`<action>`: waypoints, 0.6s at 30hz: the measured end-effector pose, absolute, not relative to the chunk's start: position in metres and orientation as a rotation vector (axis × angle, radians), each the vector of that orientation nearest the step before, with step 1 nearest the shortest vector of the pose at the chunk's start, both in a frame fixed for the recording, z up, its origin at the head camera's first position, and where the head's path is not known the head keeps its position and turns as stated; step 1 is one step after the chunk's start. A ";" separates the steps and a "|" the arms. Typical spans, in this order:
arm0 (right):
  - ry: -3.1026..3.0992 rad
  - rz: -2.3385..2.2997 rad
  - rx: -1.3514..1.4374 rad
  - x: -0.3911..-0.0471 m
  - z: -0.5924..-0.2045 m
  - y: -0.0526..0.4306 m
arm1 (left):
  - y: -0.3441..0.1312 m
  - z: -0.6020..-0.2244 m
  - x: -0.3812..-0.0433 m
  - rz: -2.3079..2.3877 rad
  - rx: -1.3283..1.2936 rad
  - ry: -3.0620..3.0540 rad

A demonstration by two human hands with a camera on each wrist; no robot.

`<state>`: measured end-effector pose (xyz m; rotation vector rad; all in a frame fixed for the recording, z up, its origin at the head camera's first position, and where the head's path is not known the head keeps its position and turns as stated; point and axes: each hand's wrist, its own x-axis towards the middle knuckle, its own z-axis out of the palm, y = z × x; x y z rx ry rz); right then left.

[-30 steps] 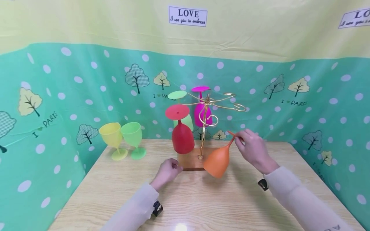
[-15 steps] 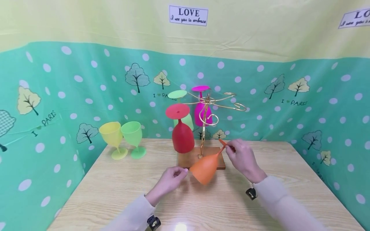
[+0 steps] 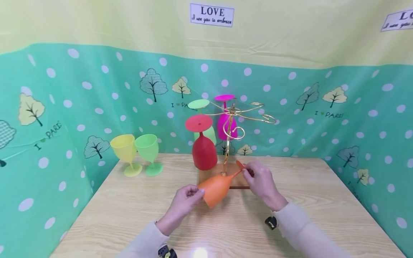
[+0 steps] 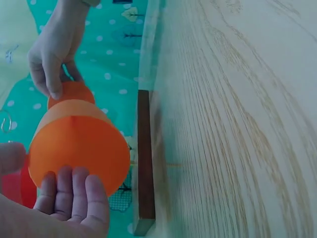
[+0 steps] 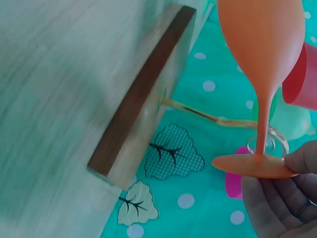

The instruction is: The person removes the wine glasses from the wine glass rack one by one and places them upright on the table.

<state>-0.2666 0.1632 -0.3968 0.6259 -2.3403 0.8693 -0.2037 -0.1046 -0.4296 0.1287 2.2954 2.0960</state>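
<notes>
An orange plastic goblet (image 3: 217,190) is tilted in front of the rack's wooden base, its mouth towards the lower left. My right hand (image 3: 262,182) pinches its round foot (image 5: 247,165) between thumb and fingers. At the bowl's rim is my left hand (image 3: 183,202), its fingers (image 4: 79,193) extended over the orange wall and its thumb apart; whether they press on it I cannot tell. Behind stands a gold wire rack (image 3: 227,143) on a wooden base (image 4: 144,163). A red goblet (image 3: 204,152), a pale green goblet (image 3: 209,134) and a magenta goblet (image 3: 227,127) hang upside down on it.
A yellow goblet (image 3: 124,148) and a green goblet (image 3: 147,148) stand upright on the left of the wooden table (image 3: 129,222). Bare wire loops (image 3: 267,119) reach out on the rack's right. A patterned cloth (image 3: 277,86) encloses the back and sides.
My right hand has carried the orange goblet left and down, tilting it further. The left hand has left the base's edge and come to the goblet's rim. The hanging goblets have not moved.
</notes>
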 end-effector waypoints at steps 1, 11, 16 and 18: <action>-2.344 0.873 0.630 -0.266 -0.398 0.162 | -0.106 -0.430 -0.204 2.113 0.111 2.290; -2.387 0.987 0.617 -0.258 -0.411 0.150 | -0.113 -0.426 -0.206 2.303 -0.032 2.197; -2.441 1.157 0.551 -0.252 -0.415 0.142 | -0.122 -0.419 -0.206 2.336 -0.081 2.188; -2.453 1.218 0.527 -0.249 -0.416 0.138 | -0.126 -0.416 -0.206 2.338 -0.097 2.194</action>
